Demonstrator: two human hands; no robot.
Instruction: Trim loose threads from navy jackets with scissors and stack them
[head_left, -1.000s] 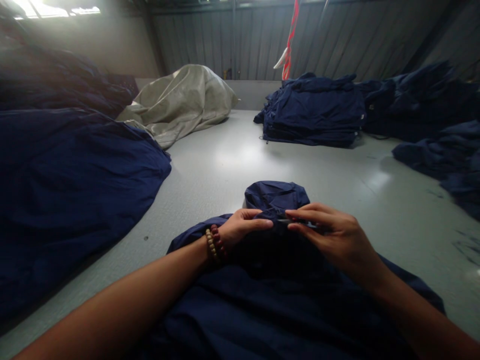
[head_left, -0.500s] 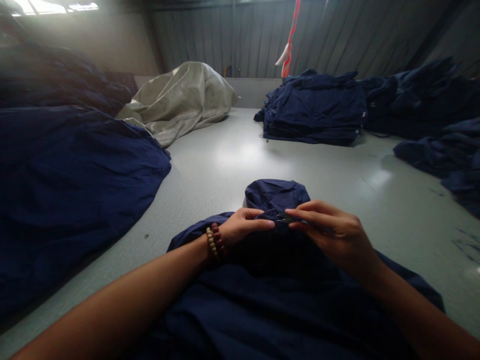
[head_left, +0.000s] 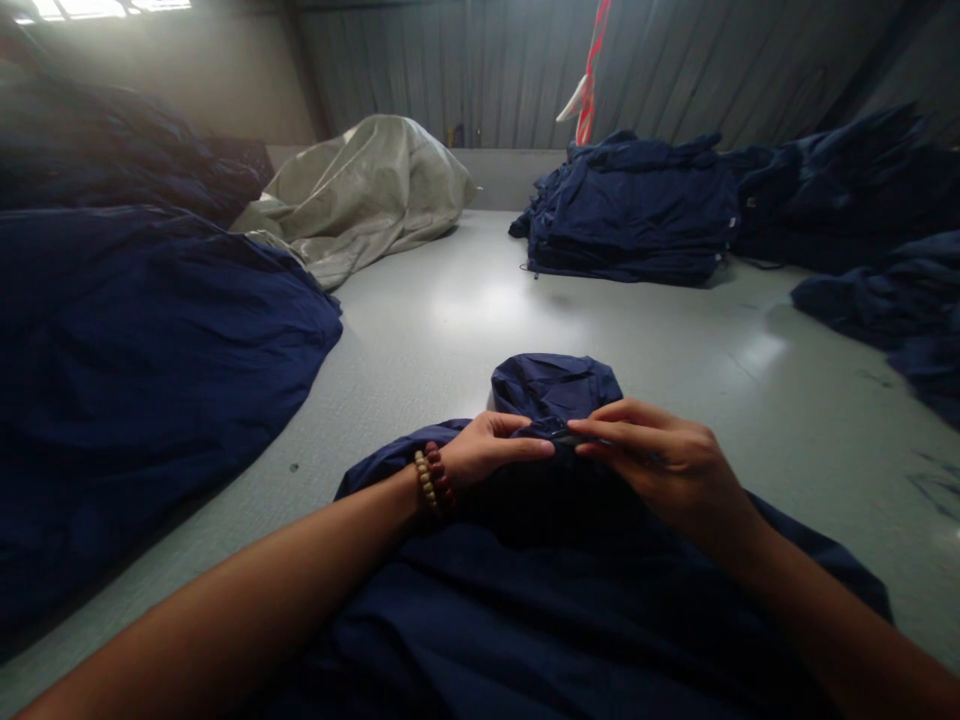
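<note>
A navy garment [head_left: 465, 610] lies spread in front of me, with a rounded, hood-like part [head_left: 555, 385] at its far end. My left hand [head_left: 491, 447], with two bead bracelets at the wrist, pinches the garment's fabric just below that part. Close to its fingertips, my right hand [head_left: 664, 450] is closed on small dark metal thread snips [head_left: 568, 437]. The tips of the snips are at the fabric beside my left thumb. Most of the tool is hidden inside my right fingers, and I cannot see what lies between its blades.
A large navy fabric heap [head_left: 150, 370] covers the left of the pale table [head_left: 420, 330]. Behind it lies a grey-beige cover [head_left: 375, 195]. A folded navy garment stack [head_left: 630, 220] stands at the back right, with more navy garments [head_left: 862, 290] beyond. A red-and-white cord [head_left: 590, 80] hangs above.
The view has shifted slightly. Both hands stay at the same spot on the garment, and the tips of the snips have moved slightly closer to my left fingertips.
</note>
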